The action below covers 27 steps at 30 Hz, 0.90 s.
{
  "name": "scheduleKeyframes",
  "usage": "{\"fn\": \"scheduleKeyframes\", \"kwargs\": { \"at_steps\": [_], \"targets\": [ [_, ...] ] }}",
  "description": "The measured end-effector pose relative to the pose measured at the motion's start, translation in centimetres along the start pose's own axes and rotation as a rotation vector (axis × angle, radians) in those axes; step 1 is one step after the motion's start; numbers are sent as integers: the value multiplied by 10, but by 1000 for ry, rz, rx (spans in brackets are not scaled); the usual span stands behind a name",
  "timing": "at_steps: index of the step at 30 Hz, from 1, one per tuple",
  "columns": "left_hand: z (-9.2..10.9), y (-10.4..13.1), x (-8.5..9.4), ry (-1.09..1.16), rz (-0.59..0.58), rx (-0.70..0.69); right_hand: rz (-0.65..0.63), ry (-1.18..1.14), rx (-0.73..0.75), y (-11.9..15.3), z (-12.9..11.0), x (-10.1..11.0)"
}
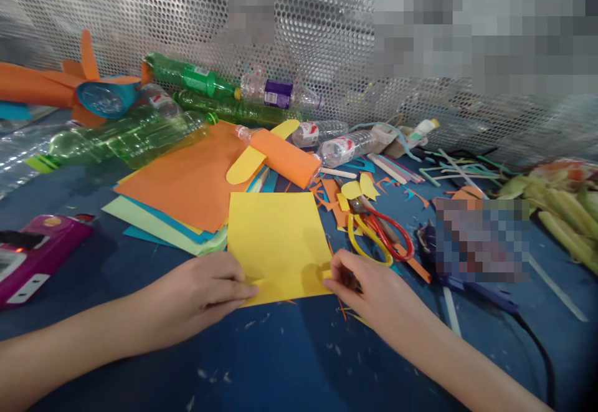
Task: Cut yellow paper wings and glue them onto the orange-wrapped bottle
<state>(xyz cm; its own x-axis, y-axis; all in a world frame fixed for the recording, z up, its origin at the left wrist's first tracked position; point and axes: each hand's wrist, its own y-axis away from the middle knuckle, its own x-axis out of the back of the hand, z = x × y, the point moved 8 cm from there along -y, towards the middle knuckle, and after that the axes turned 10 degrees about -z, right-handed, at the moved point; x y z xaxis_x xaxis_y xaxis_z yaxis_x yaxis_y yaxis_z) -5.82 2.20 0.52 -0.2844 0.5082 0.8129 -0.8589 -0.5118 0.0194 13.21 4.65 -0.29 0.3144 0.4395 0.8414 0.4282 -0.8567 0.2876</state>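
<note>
Matt yellow paper sheet (278, 242), smooth, matt orange paper (187, 181) laid beneath, glossy clear green plastic bottles (135, 138), perforated shiny metal mesh (327, 38), matt blue table surface (280, 356), glossy plastic-handled scissors (380, 237)

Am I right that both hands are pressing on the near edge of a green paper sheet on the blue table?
Not quite: the paper sheet is yellow, not green. The head view shows the left hand and right hand both pressing on its near edge on the blue table.
</note>
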Motion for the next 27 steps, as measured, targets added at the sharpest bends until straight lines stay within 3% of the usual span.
{"fn": "scheduleKeyframes", "kwargs": {
  "at_steps": [15,21,27],
  "targets": [
    [3,1,0,-47,-6,-26,-20,24,2,-1,-1,-1],
    [7,4,2,-258,22,24,3,32,35,1,-4,0],
    [16,1,-8,-327,-26,-88,7,39,42,0,-5,0]
  ]
}}
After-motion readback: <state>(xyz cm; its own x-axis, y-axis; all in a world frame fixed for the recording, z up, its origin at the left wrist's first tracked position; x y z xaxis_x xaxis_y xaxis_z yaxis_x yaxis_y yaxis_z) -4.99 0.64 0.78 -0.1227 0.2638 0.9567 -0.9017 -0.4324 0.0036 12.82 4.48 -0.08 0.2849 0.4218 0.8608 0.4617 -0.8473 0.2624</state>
